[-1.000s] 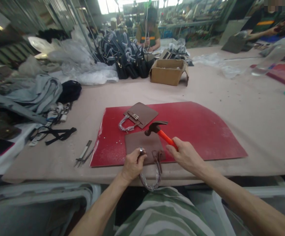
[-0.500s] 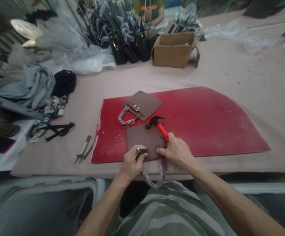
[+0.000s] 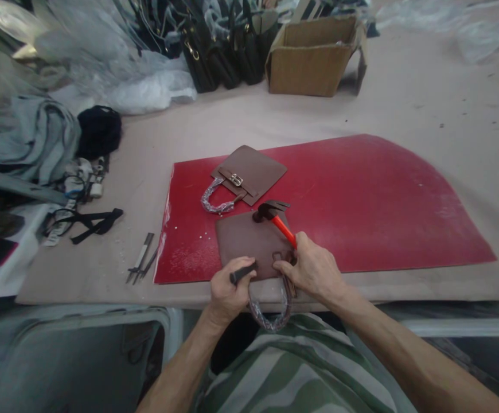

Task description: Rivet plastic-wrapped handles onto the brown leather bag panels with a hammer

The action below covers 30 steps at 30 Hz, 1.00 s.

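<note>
A flat brown leather bag panel (image 3: 243, 241) lies at the near edge of the red board, its plastic-wrapped handle (image 3: 271, 326) hanging over the table edge toward me. In my left hand (image 3: 231, 287) is a short dark punch-like tool (image 3: 241, 272), tilted over the panel's near side. My right hand (image 3: 316, 267) grips a claw hammer (image 3: 280, 225) by its orange handle, the head resting over the panel. Its thumb and finger also touch a strap loop beside the handle. A second brown panel (image 3: 256, 169) with a metal clasp and wrapped handle lies just beyond.
Under the panels is a red board (image 3: 361, 206). Slim metal tools (image 3: 141, 258) and black straps (image 3: 97, 223) lie on the left. Farther back stand an open cardboard box (image 3: 305, 71), black bags (image 3: 198, 63) and heaped clear plastic (image 3: 146, 86). Grey cloth (image 3: 30, 132) is piled far left.
The view has tipped downward, so the back of the table sits higher. The tool in my left hand has tilted over; my right hand keeps the hammer in nearly the same place.
</note>
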{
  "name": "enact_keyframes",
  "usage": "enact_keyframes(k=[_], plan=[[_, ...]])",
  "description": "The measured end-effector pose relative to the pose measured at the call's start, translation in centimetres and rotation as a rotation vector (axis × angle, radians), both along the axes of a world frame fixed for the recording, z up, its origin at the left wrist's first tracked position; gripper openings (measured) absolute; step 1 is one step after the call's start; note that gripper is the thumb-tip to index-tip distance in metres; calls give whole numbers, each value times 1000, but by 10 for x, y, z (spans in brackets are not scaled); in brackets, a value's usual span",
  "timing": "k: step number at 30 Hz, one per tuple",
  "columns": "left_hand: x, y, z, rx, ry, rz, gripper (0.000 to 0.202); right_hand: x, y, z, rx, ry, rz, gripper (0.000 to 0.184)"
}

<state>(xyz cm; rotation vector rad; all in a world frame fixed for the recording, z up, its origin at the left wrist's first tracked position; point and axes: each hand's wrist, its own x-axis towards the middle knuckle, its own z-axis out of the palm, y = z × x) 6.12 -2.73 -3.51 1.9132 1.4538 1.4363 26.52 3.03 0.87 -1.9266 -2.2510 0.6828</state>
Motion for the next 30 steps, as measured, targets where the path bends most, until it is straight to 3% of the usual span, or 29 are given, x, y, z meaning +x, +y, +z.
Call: enact_keyframes(k=[3, 5, 9, 14, 30], plan=[[-1, 4, 5, -222, -185, 138, 14, -1, 1, 0, -9, -8, -8, 47], [-1, 7, 9, -277, -215, 126, 13, -1, 1, 1, -18, -14, -15, 47], [3, 12, 15, -235, -116, 45, 10, -1, 1, 0, -19, -12, -17, 46], [8, 13, 19, -164, -7, 31, 10, -1, 1, -3, -9, -2, -17, 45], [11, 14, 16, -131, 58, 14, 10, -1, 0, 1, -1, -4, -3, 39]])
